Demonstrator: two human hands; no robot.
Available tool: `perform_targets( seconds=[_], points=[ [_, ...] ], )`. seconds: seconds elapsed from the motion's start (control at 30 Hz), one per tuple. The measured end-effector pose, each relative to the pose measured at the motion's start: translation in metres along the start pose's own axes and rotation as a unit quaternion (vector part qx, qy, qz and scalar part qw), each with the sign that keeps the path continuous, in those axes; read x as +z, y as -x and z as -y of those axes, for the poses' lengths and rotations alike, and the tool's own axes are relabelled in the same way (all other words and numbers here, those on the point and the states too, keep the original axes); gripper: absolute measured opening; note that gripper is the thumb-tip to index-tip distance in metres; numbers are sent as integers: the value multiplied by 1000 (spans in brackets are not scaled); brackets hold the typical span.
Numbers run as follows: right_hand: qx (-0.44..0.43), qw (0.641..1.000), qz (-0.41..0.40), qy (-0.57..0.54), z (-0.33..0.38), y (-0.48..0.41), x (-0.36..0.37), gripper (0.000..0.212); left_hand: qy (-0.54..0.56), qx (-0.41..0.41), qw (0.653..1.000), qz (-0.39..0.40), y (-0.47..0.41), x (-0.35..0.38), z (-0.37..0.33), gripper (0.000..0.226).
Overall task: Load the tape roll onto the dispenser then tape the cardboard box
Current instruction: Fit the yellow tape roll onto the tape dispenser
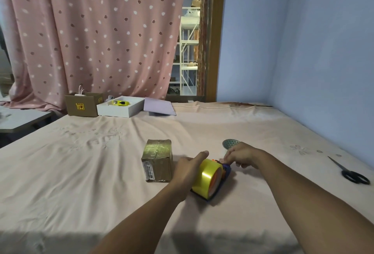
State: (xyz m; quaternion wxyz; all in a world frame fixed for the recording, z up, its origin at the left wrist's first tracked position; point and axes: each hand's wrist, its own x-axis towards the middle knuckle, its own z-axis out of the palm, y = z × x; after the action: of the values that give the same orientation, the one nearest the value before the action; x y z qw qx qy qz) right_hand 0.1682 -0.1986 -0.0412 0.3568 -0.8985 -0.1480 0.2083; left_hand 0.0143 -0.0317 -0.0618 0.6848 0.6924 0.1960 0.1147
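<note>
Tape roll (206,175) on dispenser (226,169), left hand (189,169) cupped around it; right hand (241,155) fingers pinching dispenser front.

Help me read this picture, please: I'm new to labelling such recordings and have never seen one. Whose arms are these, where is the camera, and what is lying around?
There is no machine here. A person wears a wide-angle camera on the head, so you look forward and down along their own two bare arms.

The left hand rests against the yellow tape roll, which sits on a blue dispenser. The right hand works at the dispenser's far end; what its fingers pinch is too small to tell.

All this lies on a pink cloth-covered surface. Left of the roll stands a small cardboard box, already glossy with tape on top. Black scissors lie far right. Behind the right hand, a patterned round thing peeks out. At the back stand an open carton, a white tray and a pale sheet.
</note>
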Motion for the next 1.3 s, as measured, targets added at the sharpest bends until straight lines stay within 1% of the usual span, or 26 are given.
perform_targets(
  seconds=[0.13,0.2,0.33,0.4,0.5,0.57,0.6,0.63,0.67,0.73,0.8,0.83,0.9,0.97,1.0,1.03,1.1,1.13,1.17,1.23,1.27,1.3],
  points=[
    [-12,999,-37,-4,-2,1,-3,17,-6,-19,1000,5,-3,2,3,59],
    [-20,998,-50,-14,-3,0,-2,18,-4,-32,999,1,-4,0,3,68],
    [-32,997,-63,-29,-2,-2,-1,17,10,-56,998,26,-2,-5,-1,87],
    [-39,996,-70,-47,-3,-2,-3,17,1,-64,997,42,-2,-8,-2,90],
    [-44,994,-74,-73,-3,0,-8,16,-4,-61,996,63,0,-11,-3,73],
    [-38,992,-80,-94,-2,2,-9,19,-14,-51,996,78,1,-11,-3,63],
    [-26,990,-79,-110,-3,2,-8,22,-16,-42,995,87,3,-11,-3,54],
    [-4,989,-68,-129,-4,3,-8,25,-13,-33,995,94,4,-11,-1,45],
    [26,987,-43,-155,-6,5,-8,29,-1,-25,996,91,6,-11,1,40],
    [91,974,29,-207,-12,10,-6,33,49,-16,996,76,7,-15,9,46],
    [118,950,104,-268,-20,15,-1,33,111,-8,991,70,6,-18,16,56],
    [111,937,130,-306,-23,19,3,30,134,-4,988,78,6,-20,17,55],
    [79,904,155,-390,-27,25,10,21,163,9,981,101,7,-23,12,43],
    [51,867,152,-473,-29,29,19,19,168,25,978,119,8,-21,3,31],
    [34,848,138,-510,-30,28,25,26,169,27,978,122,9,-20,-2,30],
    [11,830,123,-544,-28,28,30,39,172,28,978,115,9,-17,-6,32],
    [-30,793,85,-602,-23,26,39,66,185,27,978,95,11,-10,-15,44],
    [-46,769,73,-633,-18,26,43,72,191,25,977,90,12,-7,-18,47],
    [-58,738,74,-668,-13,27,47,69,196,23,977,84,12,-4,-22,45],
    [-77,687,75,-719,-4,28,54,48,208,20,974,86,12,0,-27,29],
    [-88,666,72,-737,-1,28,56,39,212,20,973,90,12,1,-28,25],
    [-100,652,68,-749,2,29,59,35,213,21,973,90,11,1,-29,26]
  ],
)
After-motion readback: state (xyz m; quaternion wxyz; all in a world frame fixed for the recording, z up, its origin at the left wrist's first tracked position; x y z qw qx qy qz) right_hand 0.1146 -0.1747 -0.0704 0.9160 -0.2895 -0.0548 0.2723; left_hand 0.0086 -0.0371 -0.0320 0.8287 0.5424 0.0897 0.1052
